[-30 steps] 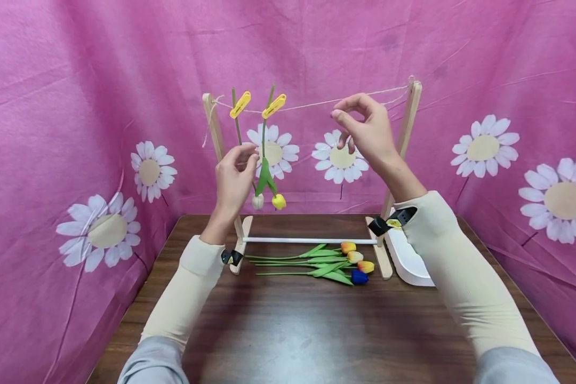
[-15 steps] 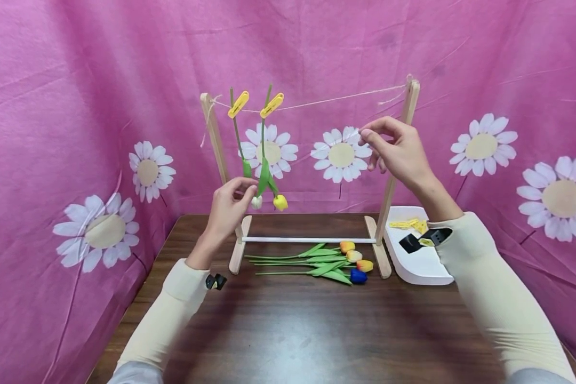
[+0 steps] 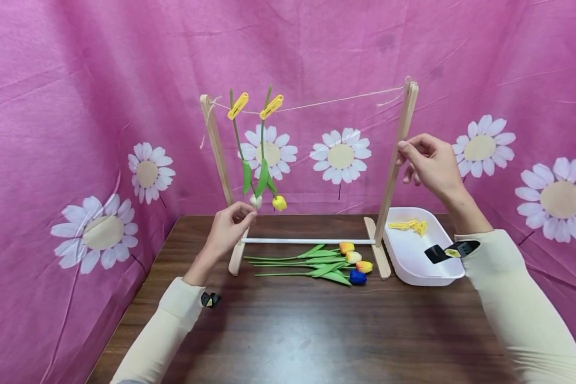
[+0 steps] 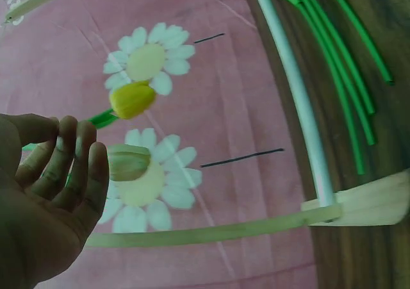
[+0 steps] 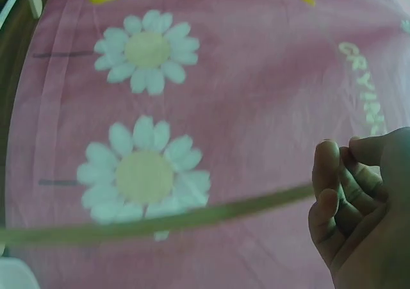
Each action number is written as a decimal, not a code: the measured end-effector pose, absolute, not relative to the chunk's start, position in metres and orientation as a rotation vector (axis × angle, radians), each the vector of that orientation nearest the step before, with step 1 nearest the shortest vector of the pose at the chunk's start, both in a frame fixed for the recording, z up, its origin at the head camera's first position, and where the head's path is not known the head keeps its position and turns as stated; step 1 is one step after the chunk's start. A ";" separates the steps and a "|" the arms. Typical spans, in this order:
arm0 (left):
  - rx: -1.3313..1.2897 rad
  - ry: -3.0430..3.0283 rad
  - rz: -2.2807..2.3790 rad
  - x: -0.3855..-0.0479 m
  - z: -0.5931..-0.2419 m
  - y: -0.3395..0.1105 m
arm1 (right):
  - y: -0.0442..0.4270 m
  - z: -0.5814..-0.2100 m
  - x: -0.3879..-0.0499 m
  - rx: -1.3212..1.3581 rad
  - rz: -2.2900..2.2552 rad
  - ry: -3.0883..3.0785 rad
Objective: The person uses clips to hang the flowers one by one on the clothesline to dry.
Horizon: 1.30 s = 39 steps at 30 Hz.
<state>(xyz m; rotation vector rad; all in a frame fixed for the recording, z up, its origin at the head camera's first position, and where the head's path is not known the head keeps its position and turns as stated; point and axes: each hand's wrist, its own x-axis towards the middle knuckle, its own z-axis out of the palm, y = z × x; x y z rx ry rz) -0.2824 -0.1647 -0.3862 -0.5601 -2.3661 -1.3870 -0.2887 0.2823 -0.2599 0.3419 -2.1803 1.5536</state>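
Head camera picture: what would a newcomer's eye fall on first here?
Most likely the bright pink backdrop with its big white daisies, spread behind the table. Next, perhaps, the white tulip and yellow tulip, hanging heads down from yellow clothespins on a string between two wooden posts. Then the deep blue tulip, lying on the table at the near side of its bunch.

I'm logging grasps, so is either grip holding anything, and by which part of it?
Nothing is held: left grip is near the white tulip, right grip near a wooden post.
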 end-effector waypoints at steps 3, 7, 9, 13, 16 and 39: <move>-0.565 -2.393 -1.407 -0.282 -0.395 -0.167 | 0.299 -0.271 -0.294 0.241 1.453 -2.284; -0.575 -2.433 -1.446 -0.283 -0.407 -0.169 | 0.320 -0.288 -0.302 0.167 1.259 -2.457; -0.582 -2.464 -1.472 -0.282 -0.412 -0.169 | 0.330 -0.297 -0.307 0.162 1.162 -2.532; -0.585 -2.546 -1.477 -0.282 -0.422 -0.169 | 0.347 -0.317 -0.320 0.163 1.021 -2.641; -0.604 -2.600 -1.451 -0.283 -0.429 -0.169 | 0.357 -0.332 -0.331 0.161 0.948 -2.713; -0.956 -2.974 -0.800 -0.281 -0.488 -0.167 | 0.371 -0.420 -0.367 0.212 0.594 -3.219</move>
